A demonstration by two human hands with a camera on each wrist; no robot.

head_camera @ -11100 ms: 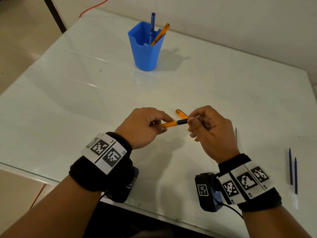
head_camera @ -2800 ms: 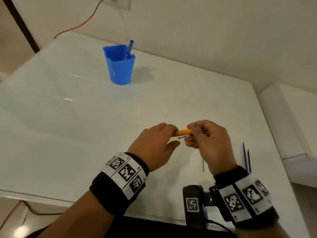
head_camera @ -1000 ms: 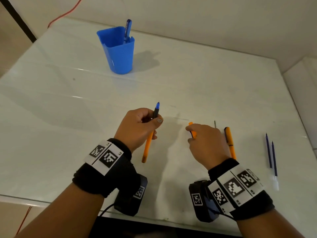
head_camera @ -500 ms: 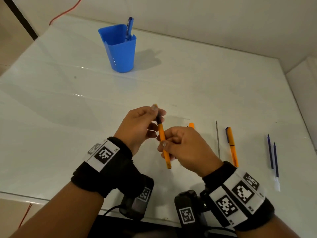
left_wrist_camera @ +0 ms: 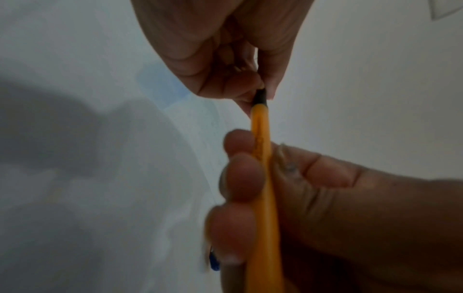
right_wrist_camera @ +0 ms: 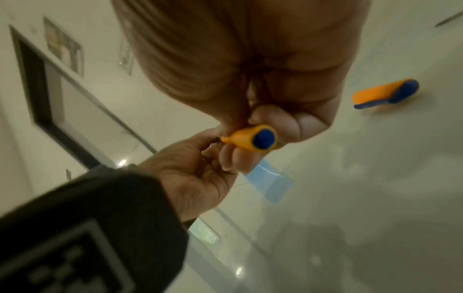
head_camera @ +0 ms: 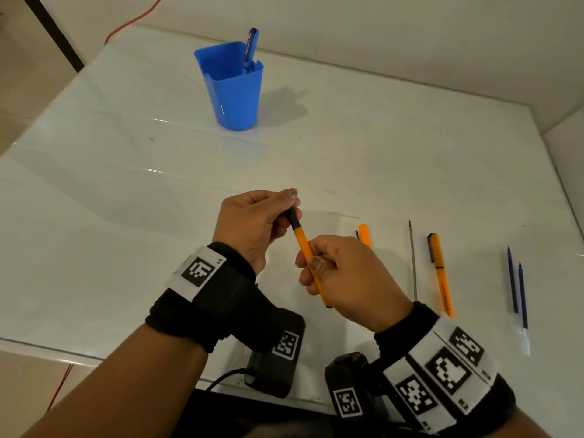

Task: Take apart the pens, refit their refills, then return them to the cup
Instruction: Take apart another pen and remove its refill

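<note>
Orange pen (head_camera: 306, 251): held above the table (head_camera: 126, 184), centre of the head view, slanting from upper left to lower right. Black tip section (head_camera: 292, 218) at upper end; blue plug (right_wrist_camera: 263, 139) at rear end, seen in the right wrist view.

Left hand (head_camera: 252, 226): fingers curled, pinching the black tip section. Same grip as half a second ago; thumb now slightly higher.

Right hand (head_camera: 347, 276): thumb and fingers clamped round the orange barrel. Grip unchanged from half a second ago; one second ago away from this pen, near the cap, with the pen in the left hand alone.

Cap (head_camera: 364, 234): orange, on the table just beyond the right hand, centre right. Same spot as one second ago.

Refill (head_camera: 412, 257): thin grey rod, flat on the table, right of the cap. Unmoved.

Second pen (head_camera: 440, 273): orange, capped, flat on the table right of the refill. Unmoved.

Blue refills (head_camera: 516, 282): two, side by side, far right of the frame. Unmoved.

Cup (head_camera: 232, 86): blue, upright, upper centre of the head view, well apart from the hands. Blue pen (head_camera: 250, 47) standing inside, as before; orange pen seen there eleven seconds ago gone.
</note>
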